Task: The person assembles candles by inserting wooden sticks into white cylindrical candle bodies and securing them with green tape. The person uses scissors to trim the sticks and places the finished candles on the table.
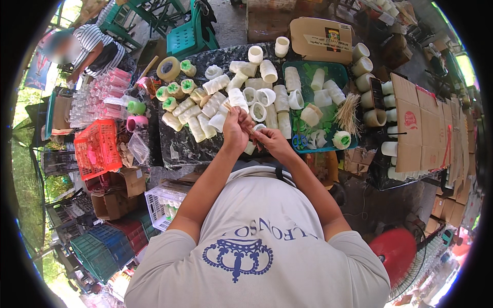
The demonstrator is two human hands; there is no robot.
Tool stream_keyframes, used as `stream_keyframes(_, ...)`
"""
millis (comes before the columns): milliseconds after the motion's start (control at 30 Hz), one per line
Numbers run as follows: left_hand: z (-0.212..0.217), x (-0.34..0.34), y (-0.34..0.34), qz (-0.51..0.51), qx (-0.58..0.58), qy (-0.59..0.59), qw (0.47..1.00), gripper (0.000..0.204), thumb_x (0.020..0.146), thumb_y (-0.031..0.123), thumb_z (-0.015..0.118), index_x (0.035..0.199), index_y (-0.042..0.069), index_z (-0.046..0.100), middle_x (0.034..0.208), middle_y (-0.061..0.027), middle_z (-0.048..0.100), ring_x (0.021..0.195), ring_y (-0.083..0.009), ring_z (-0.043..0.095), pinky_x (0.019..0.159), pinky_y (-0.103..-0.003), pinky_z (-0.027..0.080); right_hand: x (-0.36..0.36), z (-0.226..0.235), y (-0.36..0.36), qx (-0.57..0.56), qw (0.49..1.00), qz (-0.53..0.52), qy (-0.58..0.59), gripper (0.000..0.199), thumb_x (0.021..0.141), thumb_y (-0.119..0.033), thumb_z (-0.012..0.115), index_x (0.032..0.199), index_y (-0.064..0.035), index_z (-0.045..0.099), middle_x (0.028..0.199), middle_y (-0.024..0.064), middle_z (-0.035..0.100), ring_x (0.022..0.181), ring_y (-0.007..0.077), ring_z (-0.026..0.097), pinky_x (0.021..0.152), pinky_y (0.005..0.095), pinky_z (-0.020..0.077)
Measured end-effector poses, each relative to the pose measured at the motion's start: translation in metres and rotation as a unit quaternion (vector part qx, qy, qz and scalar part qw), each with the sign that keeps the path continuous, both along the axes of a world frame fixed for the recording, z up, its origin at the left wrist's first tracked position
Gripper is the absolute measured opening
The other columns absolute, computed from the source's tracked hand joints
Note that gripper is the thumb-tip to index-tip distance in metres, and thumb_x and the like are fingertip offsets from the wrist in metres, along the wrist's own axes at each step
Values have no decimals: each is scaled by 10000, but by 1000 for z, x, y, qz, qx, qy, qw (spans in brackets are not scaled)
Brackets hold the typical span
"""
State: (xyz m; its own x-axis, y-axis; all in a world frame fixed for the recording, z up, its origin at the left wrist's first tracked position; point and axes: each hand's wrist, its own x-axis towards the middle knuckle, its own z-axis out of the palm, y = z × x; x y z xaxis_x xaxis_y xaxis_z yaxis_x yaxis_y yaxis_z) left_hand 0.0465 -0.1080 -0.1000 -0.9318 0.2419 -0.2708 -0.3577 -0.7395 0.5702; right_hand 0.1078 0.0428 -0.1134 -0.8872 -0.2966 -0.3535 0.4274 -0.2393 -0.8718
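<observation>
Right, both hands meet over the near edge of the dark marbled counter (177, 146), working one small white tube piece (251, 137). The left hand (235, 129) pinches its upper end, the right hand (267, 137) closes on the lower part; fingers curl in, not spread. It looks light, hollow and fairly stiff — probably thin-walled, so likely to crush if squeezed across the bore. Best held by the ends or rim; the surface looks smooth, maybe slippery.

Around it: a heap of white tubes (221, 102), some with green caps (174, 91), and a tan tape roll (168, 68). To the right, a green tray (336, 69) with more tubes and a bundle of sticks (348, 114). Beyond it, a flat brown cardboard box (321, 36) bearing a pale strip label and a small square sticker. Folded brown cartons (413, 128) with a red round mark at far right. A red crate (97, 149) on the left.
</observation>
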Motion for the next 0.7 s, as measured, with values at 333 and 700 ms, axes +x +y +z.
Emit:
stream_keyframes(333,95,14,-3,3,-684,503,528,230,1011,140,490,1191,-1,520,1273,-200,587,1228,-362,543,1139,-501,333,5,2,23,199,968,102,115,280,1014,-244,631,945,15,713,731,12,646,644,75,512,607,267,449)
stream_keyframes(700,-3,29,-27,-534,-500,259,631,382,1097,291,404,1110,-18,629,925,-128,667,850,-258,627,828,-394,511,-16,-7,51,99,930,353,32,317,1020,-277,628,993,22,730,797,23,679,702,97,588,671,270,500)
